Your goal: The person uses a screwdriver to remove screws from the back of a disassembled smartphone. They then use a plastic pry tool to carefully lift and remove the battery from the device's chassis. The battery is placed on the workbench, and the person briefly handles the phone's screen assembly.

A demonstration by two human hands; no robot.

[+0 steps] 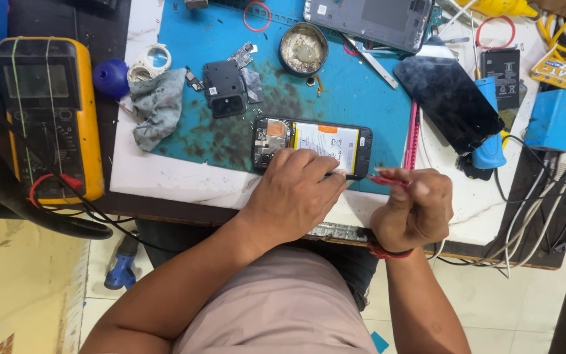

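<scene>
Two layers cover the bench: a white tabletop [165,177] and, on it, a stained blue work mat [361,92]. Dark smudges spread over the mat's near half. A yellow multimeter [50,118] sits off to the left, a grey rag [158,105] lies at the mat's corner, and a round tin [303,49] stands near the far edge. Below the bench is a pale tiled floor.

The opened phone [312,141], back cover off and battery showing, lies flat at the mat's near edge. The left hand [293,193] comes in from below with fingers curled down, pressing on the phone's near side. The right hand [414,210] is balled into a loose fist just beside the phone's right end, pinching a thin red-tipped tool [381,179] whose point reaches the phone's corner.
</scene>
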